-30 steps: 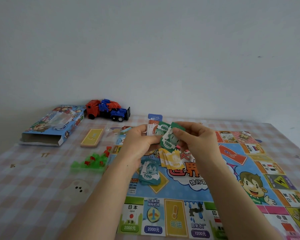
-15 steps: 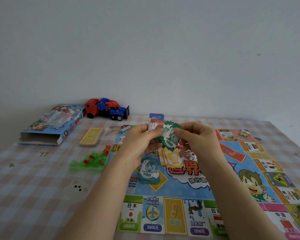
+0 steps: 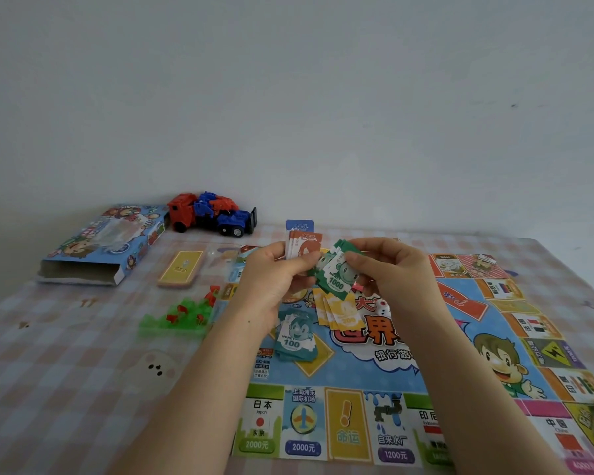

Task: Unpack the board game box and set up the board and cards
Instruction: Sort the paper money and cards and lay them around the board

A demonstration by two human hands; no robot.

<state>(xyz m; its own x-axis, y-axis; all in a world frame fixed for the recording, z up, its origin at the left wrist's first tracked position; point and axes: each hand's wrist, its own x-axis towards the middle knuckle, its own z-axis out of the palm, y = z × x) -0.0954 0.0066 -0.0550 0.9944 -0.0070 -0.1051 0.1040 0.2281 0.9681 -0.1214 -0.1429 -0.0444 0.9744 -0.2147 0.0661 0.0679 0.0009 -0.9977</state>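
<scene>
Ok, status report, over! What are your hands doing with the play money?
Left hand holds orange notes. Right hand pinches green 1000 notes over the board. 100 notes, yellow notes lie beneath.

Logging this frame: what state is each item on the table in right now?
game box, lying flat, end open.
board, unfolded flat on the table.
red notes, fanned in left hand.
green 1000 notes, pinched by right hand.
teal 100 notes, piled on board.
yellow notes, piled on board.
yellow card deck, stacked beside board.
toy truck, upright on wheels.
</scene>
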